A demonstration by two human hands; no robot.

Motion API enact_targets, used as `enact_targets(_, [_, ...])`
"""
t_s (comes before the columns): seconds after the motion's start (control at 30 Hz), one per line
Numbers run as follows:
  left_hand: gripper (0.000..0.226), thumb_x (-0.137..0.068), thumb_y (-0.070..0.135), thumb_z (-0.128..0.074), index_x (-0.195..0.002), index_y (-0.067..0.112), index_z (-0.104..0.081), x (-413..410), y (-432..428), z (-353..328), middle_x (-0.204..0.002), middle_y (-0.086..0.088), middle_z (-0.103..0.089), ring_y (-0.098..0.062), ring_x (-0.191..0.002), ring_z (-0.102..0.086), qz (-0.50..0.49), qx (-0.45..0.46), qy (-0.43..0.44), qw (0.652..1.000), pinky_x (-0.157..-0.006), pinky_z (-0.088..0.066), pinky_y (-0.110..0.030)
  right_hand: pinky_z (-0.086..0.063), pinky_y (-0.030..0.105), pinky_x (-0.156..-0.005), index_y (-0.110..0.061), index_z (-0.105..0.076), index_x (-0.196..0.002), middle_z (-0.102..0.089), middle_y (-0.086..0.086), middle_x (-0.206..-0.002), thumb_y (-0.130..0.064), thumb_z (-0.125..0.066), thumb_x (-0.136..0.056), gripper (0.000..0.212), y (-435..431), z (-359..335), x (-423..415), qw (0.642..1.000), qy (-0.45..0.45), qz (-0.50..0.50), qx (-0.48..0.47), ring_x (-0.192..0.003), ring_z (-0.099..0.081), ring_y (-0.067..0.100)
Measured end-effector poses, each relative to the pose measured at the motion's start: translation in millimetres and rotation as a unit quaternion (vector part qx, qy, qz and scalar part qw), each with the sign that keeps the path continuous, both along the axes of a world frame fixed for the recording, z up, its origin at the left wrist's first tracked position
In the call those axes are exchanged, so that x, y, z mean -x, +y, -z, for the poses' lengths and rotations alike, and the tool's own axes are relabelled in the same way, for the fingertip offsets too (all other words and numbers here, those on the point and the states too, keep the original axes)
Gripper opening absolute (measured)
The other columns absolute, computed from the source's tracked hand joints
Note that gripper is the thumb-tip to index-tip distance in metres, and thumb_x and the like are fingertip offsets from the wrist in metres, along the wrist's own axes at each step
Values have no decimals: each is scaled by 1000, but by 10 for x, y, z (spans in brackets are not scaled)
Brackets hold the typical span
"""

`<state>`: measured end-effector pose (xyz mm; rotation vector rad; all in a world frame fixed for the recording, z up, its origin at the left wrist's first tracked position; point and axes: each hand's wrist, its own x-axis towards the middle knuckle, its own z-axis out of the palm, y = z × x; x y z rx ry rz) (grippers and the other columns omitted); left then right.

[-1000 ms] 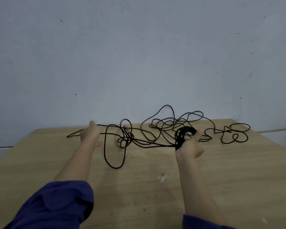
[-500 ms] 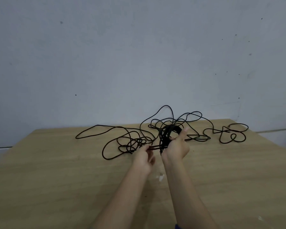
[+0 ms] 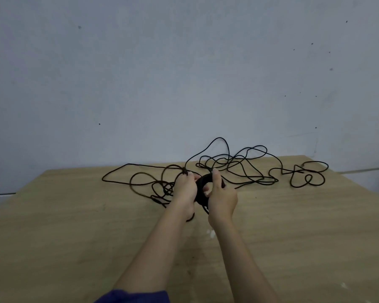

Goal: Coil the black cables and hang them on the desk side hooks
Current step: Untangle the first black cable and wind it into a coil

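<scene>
A long black cable (image 3: 245, 169) sprawls in loose tangled loops across the far part of the wooden desk (image 3: 74, 237). Part of it is wound into a small thick coil (image 3: 202, 189) held upright just above the desk between my hands. My right hand (image 3: 222, 196) grips the coil's right side, thumb up along its top. My left hand (image 3: 184, 189) holds a strand of the cable against the coil's left side, fingers curled round it. No hooks are in view.
A plain grey-blue wall (image 3: 184, 73) rises right behind the desk's far edge. Loose cable loops lie to the left (image 3: 127, 174) and far right (image 3: 309, 178) of my hands. A small white mark (image 3: 210, 234) sits on the desk under my right forearm.
My left hand swept in from the left, bringing a length of cable to the coil, and now lies against it. The loose loops on the left have drawn closer and shifted.
</scene>
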<state>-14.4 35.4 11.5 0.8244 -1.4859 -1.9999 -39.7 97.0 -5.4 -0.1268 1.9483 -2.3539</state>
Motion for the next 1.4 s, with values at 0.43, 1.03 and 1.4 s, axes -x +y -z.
enact_targets(0.43, [32,-69,24,-61,-49,11,-41,-201,-315,56,-44,1,-41,-15,-43,-36,-9,281,-146,948,-44,-26,-23,-41,35,-88,-12,-57,-83,-64,10,-94,-39,-28,-99,43,53,-66,128,889,271,-109,-353,-97,-56,28])
enact_targets(1.03, [28,-51,29,-51,-42,16,-27,-640,-1055,-272,-44,1,-19,-18,-49,-20,-70,506,-158,845,-50,-17,-28,-34,29,-69,-8,-66,-86,-61,3,-91,-1,-74,-60,28,110,-64,871,763,497,56,-410,-92,-51,32])
enact_targets(1.4, [41,-70,27,-79,-57,2,-49,-562,-968,56,-50,5,-18,-11,-42,-14,51,329,-50,942,-40,-12,-20,-45,26,-81,-15,-45,-127,-48,3,-122,6,-77,-58,79,270,106,659,935,38,-351,18,-108,-51,14])
